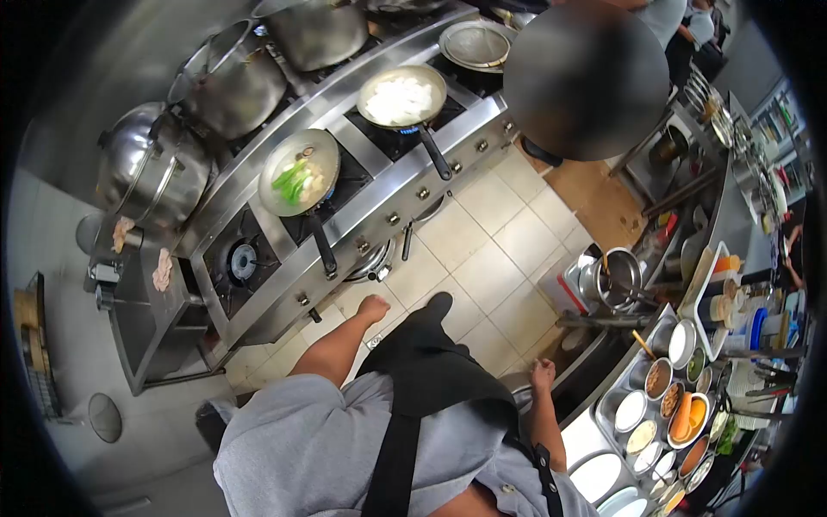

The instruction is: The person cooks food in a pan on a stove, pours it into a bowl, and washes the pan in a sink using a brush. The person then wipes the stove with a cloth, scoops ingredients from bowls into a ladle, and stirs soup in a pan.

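My left hand [373, 308] hangs in a loose fist over the tiled floor, in front of the stove, with nothing visible in it. On the other side of my body, my right hand [543, 374] has its fingers curled, near the counter edge, and no object shows in it. A pan [274, 164] with green pieces and pale chunks [293, 183] sits on a burner, its black handle pointing towards me. Farther along the stove, another pan [369, 91] holds white pieces [399, 100] over a blue flame. Neither hand touches a pan.
Large metal pots [228, 90] line the stove's back. A bare burner [243, 260] is at the left. Another person [663, 19] stands at the upper right. Food containers [630, 411], white plates [596, 476] and a pot [618, 274] with utensils are on the right.
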`<move>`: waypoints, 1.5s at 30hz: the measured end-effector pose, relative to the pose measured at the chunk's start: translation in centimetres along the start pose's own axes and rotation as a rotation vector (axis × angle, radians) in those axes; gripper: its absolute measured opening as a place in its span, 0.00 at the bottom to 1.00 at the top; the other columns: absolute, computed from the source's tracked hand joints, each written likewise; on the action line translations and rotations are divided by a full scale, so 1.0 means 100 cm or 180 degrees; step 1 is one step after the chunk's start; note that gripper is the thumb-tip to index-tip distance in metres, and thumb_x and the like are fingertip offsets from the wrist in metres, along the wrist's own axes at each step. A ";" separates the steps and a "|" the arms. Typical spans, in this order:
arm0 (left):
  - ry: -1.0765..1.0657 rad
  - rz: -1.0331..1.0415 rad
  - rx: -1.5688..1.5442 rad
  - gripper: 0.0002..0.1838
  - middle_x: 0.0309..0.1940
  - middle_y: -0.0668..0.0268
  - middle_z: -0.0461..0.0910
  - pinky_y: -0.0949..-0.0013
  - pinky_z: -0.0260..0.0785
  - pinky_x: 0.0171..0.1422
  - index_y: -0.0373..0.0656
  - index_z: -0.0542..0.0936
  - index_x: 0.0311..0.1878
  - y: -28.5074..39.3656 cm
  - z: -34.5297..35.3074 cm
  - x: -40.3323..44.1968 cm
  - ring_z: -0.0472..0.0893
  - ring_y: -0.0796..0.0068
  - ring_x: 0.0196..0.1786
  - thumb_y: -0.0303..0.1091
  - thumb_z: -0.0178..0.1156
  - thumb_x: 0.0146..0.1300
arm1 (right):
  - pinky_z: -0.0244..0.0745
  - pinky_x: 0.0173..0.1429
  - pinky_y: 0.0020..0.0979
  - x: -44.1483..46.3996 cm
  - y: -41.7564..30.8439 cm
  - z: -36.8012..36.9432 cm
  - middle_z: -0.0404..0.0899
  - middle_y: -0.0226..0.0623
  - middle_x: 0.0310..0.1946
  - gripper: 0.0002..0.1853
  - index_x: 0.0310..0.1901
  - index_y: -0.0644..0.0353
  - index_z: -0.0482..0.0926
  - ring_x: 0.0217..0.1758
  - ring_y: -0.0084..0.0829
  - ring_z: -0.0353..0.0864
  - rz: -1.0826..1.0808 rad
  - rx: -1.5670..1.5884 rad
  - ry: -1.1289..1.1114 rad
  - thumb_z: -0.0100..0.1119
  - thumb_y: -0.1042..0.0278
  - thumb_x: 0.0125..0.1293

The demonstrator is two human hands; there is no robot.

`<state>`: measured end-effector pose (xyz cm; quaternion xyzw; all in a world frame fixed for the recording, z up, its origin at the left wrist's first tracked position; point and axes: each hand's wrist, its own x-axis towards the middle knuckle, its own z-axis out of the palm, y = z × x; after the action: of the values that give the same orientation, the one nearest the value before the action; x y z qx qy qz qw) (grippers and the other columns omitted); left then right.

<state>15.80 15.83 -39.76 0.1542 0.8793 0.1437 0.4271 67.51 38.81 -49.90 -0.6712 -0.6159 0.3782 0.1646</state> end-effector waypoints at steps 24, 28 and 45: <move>0.1298 -0.0380 -0.0407 0.14 0.39 0.51 0.81 0.57 0.72 0.53 0.40 0.81 0.35 -0.190 -0.039 -0.130 0.80 0.53 0.46 0.40 0.60 0.49 | 0.76 0.33 0.44 0.020 0.010 -0.017 0.82 0.40 0.22 0.11 0.26 0.54 0.83 0.25 0.45 0.82 0.0483 -0.0245 -0.2060 0.52 0.61 0.56; 0.3262 -0.0772 -0.1423 0.10 0.36 0.54 0.81 0.57 0.71 0.52 0.44 0.80 0.37 -0.232 -0.085 -0.136 0.80 0.55 0.44 0.37 0.63 0.53 | 0.77 0.33 0.43 0.016 0.026 -0.017 0.82 0.40 0.22 0.15 0.26 0.53 0.83 0.26 0.42 0.83 -0.2789 -0.3320 -0.1557 0.55 0.52 0.59; 0.3204 -0.1615 -0.0300 0.31 0.71 0.65 0.56 0.37 0.50 0.70 0.63 0.69 0.65 -0.490 -0.579 -0.093 0.54 0.56 0.73 0.55 0.59 0.57 | 0.74 0.38 0.26 -0.343 -0.448 0.226 0.80 0.39 0.28 0.15 0.49 0.69 0.73 0.31 0.25 0.81 -0.1639 -0.1384 -0.3461 0.56 0.67 0.66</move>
<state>-32.07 -39.45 -17.63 -0.1687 0.9767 0.1315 -0.0173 21.47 9.01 -23.58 -0.2321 -0.8156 0.4795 -0.2257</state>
